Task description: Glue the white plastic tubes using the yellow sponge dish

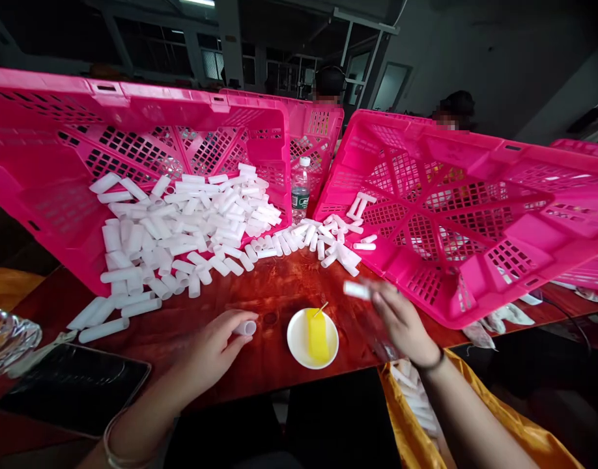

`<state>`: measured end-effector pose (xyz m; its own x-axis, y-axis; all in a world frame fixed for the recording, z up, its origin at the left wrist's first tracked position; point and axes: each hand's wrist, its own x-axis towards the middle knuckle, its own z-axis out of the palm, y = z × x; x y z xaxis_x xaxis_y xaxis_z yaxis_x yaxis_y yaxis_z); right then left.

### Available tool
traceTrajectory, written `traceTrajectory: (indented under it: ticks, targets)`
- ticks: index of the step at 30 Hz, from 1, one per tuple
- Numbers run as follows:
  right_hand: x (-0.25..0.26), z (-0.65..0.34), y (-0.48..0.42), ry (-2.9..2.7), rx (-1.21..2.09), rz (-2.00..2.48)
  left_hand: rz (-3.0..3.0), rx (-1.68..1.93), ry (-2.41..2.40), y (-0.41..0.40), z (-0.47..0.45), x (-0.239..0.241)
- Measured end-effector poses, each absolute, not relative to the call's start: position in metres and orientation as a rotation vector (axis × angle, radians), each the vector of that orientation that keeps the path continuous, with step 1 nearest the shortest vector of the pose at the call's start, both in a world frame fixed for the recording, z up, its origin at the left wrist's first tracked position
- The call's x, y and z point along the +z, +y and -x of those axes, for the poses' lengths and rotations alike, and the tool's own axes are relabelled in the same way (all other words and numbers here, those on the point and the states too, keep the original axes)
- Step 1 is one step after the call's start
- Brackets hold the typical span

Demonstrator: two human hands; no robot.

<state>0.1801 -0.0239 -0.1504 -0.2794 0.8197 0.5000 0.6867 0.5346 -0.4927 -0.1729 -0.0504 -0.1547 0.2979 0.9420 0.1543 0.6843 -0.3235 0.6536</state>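
Note:
My left hand [223, 345] is closed round a short white plastic tube [247, 327], its open end facing right, just above the table. Between my hands stands a small white dish [295, 335] with a yellow block [318, 339] in it; a thin stick [320, 311] rests on the block's top. On the right, my right hand [399, 319], slightly blurred, pinches another white tube [356, 290] by one end and holds it over the table near the right basket. A large heap of like white tubes [191, 221] spills from the left basket toward my left hand.
Two pink plastic baskets, one left [260, 107] and one right [445, 306], lie tipped on the red-brown table [260, 293]. Between them stands a water bottle [299, 192]. A dark tablet-like slab [77, 387] lies at left. A yellow sack [401, 417] holding white tubes hangs below the right edge.

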Motion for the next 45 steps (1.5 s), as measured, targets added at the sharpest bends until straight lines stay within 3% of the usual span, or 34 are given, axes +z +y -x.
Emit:
traceTrajectory:
  ticks: [3,10,17,21,27,33,38,42,45]
  targets:
    - [-0.165,-0.176,-0.072,-2.087,0.451,1.087,-2.103,0.801,1.425,-0.063,0.156,-0.167]
    - [-0.194,-0.137,-0.056,-1.996,0.26,1.094,-2.15,0.95,1.194,-0.07,0.101,-0.179]
    - [-0.183,-0.149,-0.054,-2.139,0.43,0.94,-2.233,0.927,1.321,-0.068,0.084,-0.191]
    - [-0.178,-0.147,-0.054,-2.031,0.668,1.087,-2.201,0.951,1.322,-0.065,0.084,-0.191]
    - [-0.175,-0.152,-0.061,-2.205,0.532,0.977,-2.226,0.965,1.296,-0.065,0.085,-0.19]
    - [-0.18,-0.149,-0.071,-1.841,1.083,1.19,-2.19,0.924,1.323,-0.066,0.085,-0.187]
    - [-0.177,-0.149,-0.078,-1.986,0.712,1.148,-2.196,0.923,1.318,-0.067,0.085,-0.185]
    - [-0.175,-0.15,-0.083,-1.93,0.86,1.197,-2.188,0.93,1.308,-0.067,0.085,-0.186]
    - [-0.177,-0.149,-0.085,-1.933,0.639,1.215,-2.192,0.953,1.293,-0.067,0.086,-0.187]
